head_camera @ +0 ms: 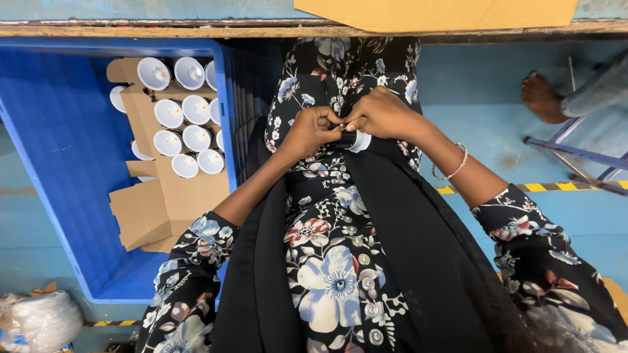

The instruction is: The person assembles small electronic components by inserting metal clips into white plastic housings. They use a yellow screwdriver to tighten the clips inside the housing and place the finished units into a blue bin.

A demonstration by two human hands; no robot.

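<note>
Leftmost, blue crate [59, 196] holds white cups [169, 112] in cardboard dividers [163, 202]. Left hand [311, 131] and right hand [386, 114] both pinched closed on small white-and-black cylindrical part [353, 140] over lap. Risk: fingertip grip slips, part drops into dress folds.

Single head-worn view, looking steeply down from close above the person's lap. The blue crate [59, 170] fills the frame's left side; right of the crate lies the floor, and beyond it a wooden bench edge [163, 29].
</note>
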